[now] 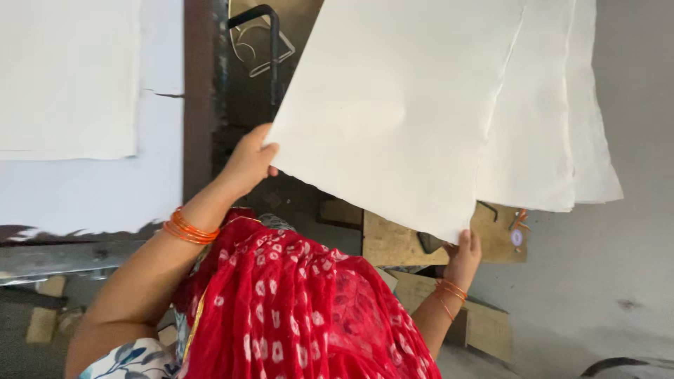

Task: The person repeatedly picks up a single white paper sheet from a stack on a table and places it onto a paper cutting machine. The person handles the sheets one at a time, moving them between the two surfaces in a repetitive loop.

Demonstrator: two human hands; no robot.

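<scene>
White paper sheet (393, 105) pinched at lower corners, left hand (247, 163) and right hand (463, 256) grips closed, arms raised.

Off-white paper sheet (400, 105) rises in my left hand (247, 163) and right hand (463, 256), both wrists ringed with orange bangles (188, 229). My scarf (295, 316) is bright red, dotted with small white squarish marks and edged in gold. A sleeve (133, 359) below shows white cloth with a blue floral print. Pale brown wooden boards (393, 242) lie under the sheet, beside a dark, perhaps black, metal frame (270, 49). More off-white sheets (67, 77) rest on a white surface (91, 189).
</scene>
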